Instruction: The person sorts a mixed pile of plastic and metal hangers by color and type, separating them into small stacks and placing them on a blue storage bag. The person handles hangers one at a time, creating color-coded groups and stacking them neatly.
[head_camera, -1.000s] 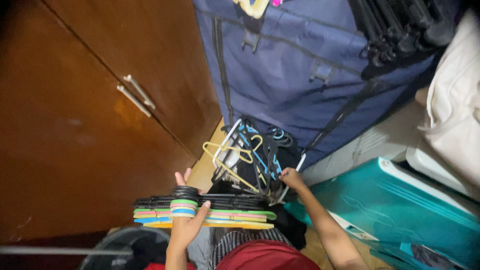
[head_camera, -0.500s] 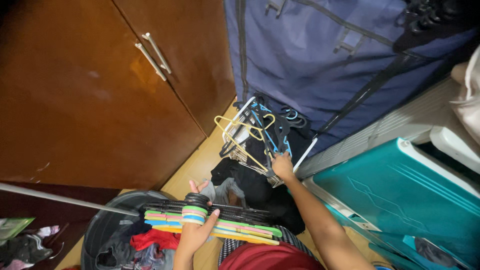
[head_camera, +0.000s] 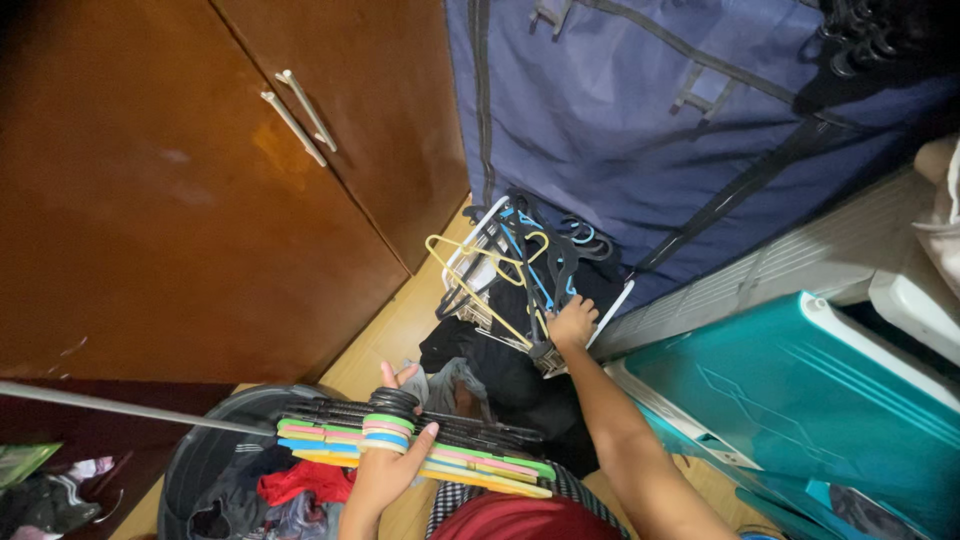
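Hangers (head_camera: 415, 450) stacked flat in a bundle, near the bottom centre: black ones on the far side, then green, pink, blue and yellow bars on the near side. Held by the left hand (head_camera: 385, 465), fingers (head_camera: 396, 375) curled closed round the middle of the stack, thumb (head_camera: 424, 437) pressed over the coloured bars, hooks looped over the fingers. Lying roughly level, running left to right above a dark round laundry tub (head_camera: 205, 450) with red and dark clothes inside.

Farther off, toward the centre: a white wire basket (head_camera: 480, 240) on the floor, crammed with loose hangers (head_camera: 520, 270), yellow, blue and black, tangled and tilted. Right hand (head_camera: 573, 322) reaching into the near right corner of that basket, fingers bent and resting on the tangle; cannot tell whether actually gripping a hanger or only touching. Dark garments (head_camera: 500, 370) heaped just near the basket, between both hands.

Left and far: brown wooden cupboard doors (head_camera: 200, 200) with two metal bar handles (head_camera: 298, 112). Far centre and right: a blue fabric wardrobe (head_camera: 640, 110), black straps across it. Right and near: a teal plastic container (head_camera: 800, 400), beside a white ribbed appliance (head_camera: 780, 270).
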